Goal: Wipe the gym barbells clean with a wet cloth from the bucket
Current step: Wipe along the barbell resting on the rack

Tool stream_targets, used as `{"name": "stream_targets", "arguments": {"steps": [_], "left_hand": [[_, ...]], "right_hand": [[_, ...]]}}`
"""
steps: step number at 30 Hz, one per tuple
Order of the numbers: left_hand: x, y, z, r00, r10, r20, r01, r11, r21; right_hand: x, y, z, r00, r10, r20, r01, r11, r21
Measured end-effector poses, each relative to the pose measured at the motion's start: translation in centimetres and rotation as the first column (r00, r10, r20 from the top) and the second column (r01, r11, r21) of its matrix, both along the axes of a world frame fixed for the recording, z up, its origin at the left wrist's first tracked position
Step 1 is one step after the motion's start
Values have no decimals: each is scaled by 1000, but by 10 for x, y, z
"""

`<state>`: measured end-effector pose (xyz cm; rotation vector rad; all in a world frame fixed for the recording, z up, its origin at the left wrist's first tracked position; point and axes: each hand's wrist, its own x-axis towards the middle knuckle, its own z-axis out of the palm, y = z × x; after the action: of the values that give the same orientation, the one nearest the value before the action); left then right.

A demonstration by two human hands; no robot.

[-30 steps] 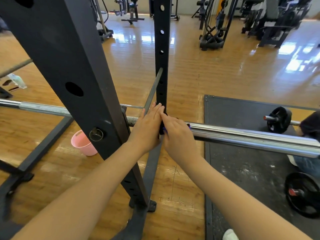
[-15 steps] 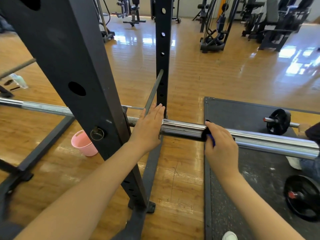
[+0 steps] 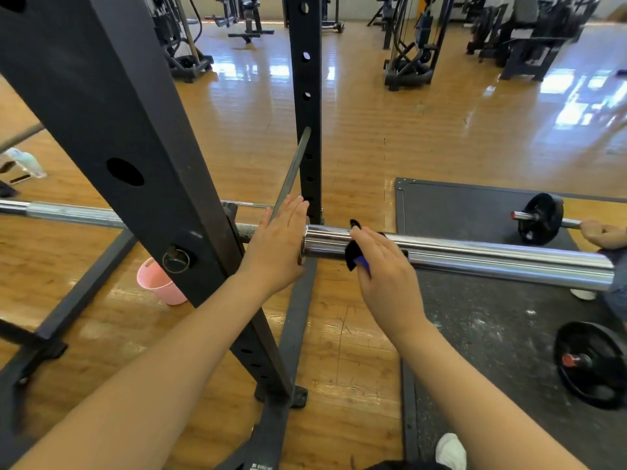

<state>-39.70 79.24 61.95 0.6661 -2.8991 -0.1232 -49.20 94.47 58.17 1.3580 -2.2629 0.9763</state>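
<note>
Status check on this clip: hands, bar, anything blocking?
Left hand flat at the sleeve collar. Right hand grips dark blue cloth around chrome barbell sleeve. Black rack upright close behind.

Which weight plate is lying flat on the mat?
The near-right weight plate with the red hub lies flat; the far plate stands upright on its short bar.

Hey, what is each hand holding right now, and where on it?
The right hand presses a dark cloth around the barbell sleeve. The left hand holds nothing, resting flat by the sleeve's inner end.
</note>
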Motion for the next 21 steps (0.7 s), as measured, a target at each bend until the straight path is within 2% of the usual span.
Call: {"name": "stream_targets", "arguments": {"steps": [5, 8, 13, 15, 18, 21], "left_hand": [[0, 0, -3, 1000, 12, 4, -12, 1000, -7], [0, 0, -3, 1000, 13, 0, -13, 1000, 5], [-1, 1, -4, 1000, 15, -21, -15, 1000, 13], [-1, 2, -4, 1000, 15, -19, -15, 1000, 3], [-1, 1, 0, 1000, 7, -5, -7, 1000, -6], [-3, -1, 6, 996, 0, 84, 3, 999, -32]], "right_hand": [[-25, 47, -6, 989, -143, -20, 142, 988, -61], [-33, 66, -9, 974, -224, 20, 225, 969, -98], [-24, 59, -6, 959, -275, 74, 284, 945, -162], [-11, 35, 1, 973, -209, 95, 220, 968, -120], [11, -12, 10, 997, -25, 76, 29, 998, -48], [26, -40, 23, 995, 97, 33, -95, 994, -55]]}}
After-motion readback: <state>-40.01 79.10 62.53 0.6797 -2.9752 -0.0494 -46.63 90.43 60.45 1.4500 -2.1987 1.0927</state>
